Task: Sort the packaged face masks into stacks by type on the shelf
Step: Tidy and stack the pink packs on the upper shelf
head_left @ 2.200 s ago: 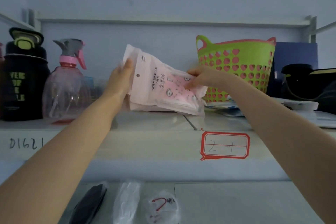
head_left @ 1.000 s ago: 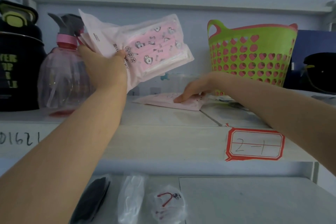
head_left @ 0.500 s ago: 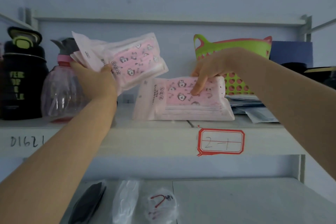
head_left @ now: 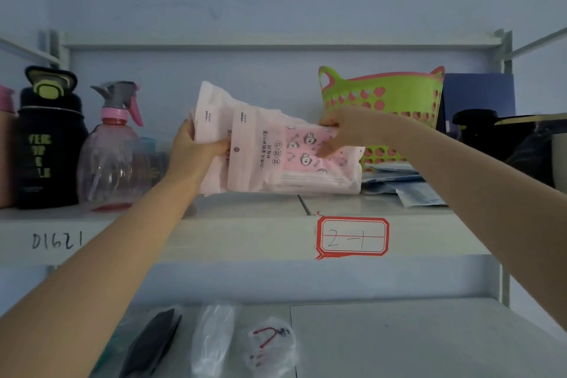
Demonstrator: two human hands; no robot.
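Bundle in the left hand (head_left: 196, 153) has come down from its raised spot by the spray bottle (head_left: 113, 147) since 0.5 s ago. It now meets the pack the right hand (head_left: 337, 132) held apart.

- Pink mask packs (head_left: 306, 159): overlapped as 1 fan at the upper shelf (head_left: 214, 236), between the spray bottle and the green basket (head_left: 383, 92). Cannot tell if the lower edge rests on the shelf.
- Left grip: curled round the white header ends, thumb in front.
- Right grip: pinching the printed end, fingers over the top edge.
- A hold at both ends likely serves to square same-type packs into 1 stack before letting go.
- Blue packs (head_left: 399, 181): flat, just right of the pink ones, probably a 2nd type kept separate.
- Lower shelf (head_left: 399, 331): 3 bagged masks (head_left: 214, 337), seemingly unsorted.
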